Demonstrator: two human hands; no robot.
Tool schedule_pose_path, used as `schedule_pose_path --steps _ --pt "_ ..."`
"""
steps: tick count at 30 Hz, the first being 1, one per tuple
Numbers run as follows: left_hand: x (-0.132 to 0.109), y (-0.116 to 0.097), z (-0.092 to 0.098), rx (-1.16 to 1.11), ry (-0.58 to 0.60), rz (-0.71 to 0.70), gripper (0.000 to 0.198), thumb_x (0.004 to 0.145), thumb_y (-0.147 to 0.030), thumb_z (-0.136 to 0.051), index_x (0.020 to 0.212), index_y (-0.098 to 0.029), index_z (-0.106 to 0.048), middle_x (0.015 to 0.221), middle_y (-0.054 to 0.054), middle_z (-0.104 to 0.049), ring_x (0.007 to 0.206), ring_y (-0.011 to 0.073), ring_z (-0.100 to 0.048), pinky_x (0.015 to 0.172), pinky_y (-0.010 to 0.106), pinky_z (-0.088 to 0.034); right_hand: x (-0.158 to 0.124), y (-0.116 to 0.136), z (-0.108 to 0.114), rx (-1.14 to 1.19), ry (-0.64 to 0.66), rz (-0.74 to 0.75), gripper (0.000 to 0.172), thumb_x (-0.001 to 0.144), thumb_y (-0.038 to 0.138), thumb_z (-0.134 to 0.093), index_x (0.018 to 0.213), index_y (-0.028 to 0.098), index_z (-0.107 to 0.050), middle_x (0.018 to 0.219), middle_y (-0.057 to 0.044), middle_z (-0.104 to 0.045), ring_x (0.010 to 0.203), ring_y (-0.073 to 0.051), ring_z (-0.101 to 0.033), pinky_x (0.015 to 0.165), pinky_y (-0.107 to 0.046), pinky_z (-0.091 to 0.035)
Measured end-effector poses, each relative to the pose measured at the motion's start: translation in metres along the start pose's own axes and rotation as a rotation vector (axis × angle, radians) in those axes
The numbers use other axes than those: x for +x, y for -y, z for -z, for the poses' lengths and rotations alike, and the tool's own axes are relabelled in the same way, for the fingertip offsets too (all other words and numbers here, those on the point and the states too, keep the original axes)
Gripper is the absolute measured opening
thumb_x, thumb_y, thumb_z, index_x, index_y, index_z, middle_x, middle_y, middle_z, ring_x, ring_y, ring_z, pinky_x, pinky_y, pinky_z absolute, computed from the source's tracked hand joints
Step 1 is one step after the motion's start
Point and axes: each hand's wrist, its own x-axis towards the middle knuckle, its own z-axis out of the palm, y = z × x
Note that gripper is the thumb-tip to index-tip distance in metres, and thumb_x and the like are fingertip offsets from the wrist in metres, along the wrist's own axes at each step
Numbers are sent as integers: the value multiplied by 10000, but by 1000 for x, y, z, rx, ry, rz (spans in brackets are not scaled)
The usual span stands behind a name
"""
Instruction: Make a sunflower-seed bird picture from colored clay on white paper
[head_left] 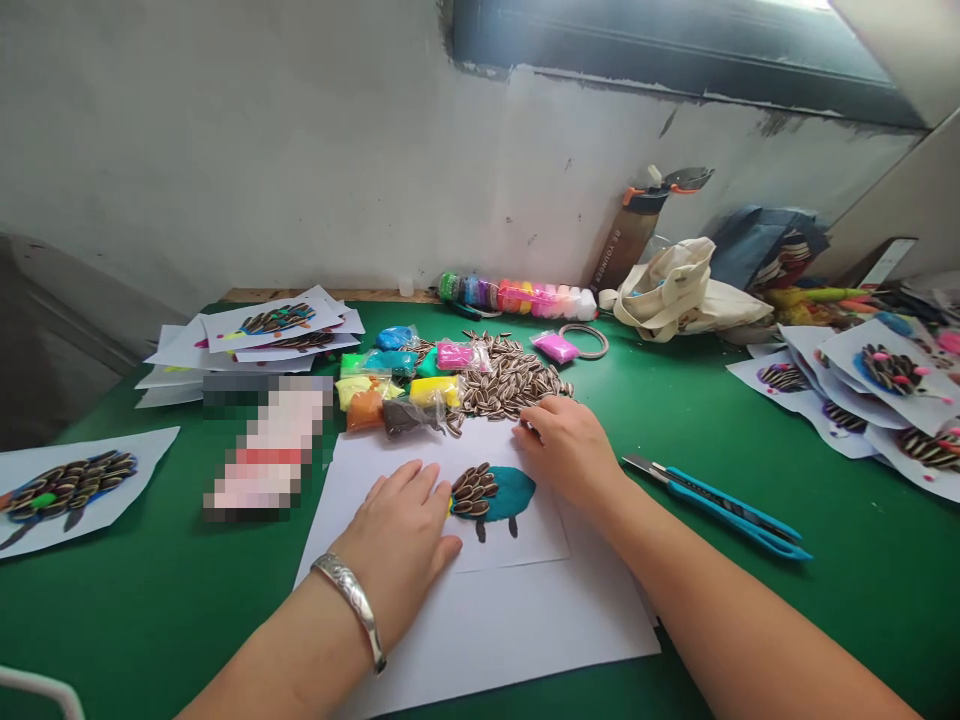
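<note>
My left hand (401,535) lies flat with fingers stretched out, on the left part of a small white paper (525,555). That paper bears a teal clay body (510,495) with two dark legs and a bit of yellow at its left end. Sunflower seeds (474,490) cover the body's left half in overlapping rows. My right hand (566,445) is at the paper's upper right, beside the near edge of a heap of loose sunflower seeds (506,380). Its fingers are curled together at the tips; whatever is between them is hidden.
Bags of coloured clay (435,390) sit left of the heap. A blue utility knife (720,510) with its blade out lies to the right. Seed pictures are stacked at the left (274,320) and right (885,365). A bottle (630,235) and cloth bag (675,290) stand behind.
</note>
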Motion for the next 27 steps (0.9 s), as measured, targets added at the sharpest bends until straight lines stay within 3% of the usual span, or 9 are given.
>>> schedule_pose_path --steps 12,19,23,27 --pt "-2 1 -1 -2 5 5 332 854 -241 -541 1149 -109 -615 1294 181 -548 1263 358 -433 1031 538 -391 -4 9 1 -172 77 91 160 837 78 -491 815 176 -616 781 -54 -595 698 -175 -492 618 -311 -231" --pt "-1 0 -1 -9 19 21 338 847 -235 -553 1157 -114 -615 1314 181 -536 1277 360 -423 1037 548 -383 -5 5 2 -151 80 136 173 794 28 -505 765 174 -592 813 -60 -598 770 -191 -503 658 -308 -265" --pt "-1 0 1 -13 37 25 382 848 -243 -561 1196 -91 -598 1336 192 -523 1293 361 -408 1055 545 -365 -6 3 5 -12 48 94 193 841 46 -468 802 172 -609 845 -67 -590 785 -184 -507 675 -290 -311" --pt "-1 -1 2 -15 52 37 438 838 -271 -585 1234 -85 -579 1367 196 -502 1314 362 -386 1074 548 -342 -8 6 16 369 -17 -18 187 924 161 -419 884 194 -599 928 -56 -584 837 -166 -523 701 -258 -370"
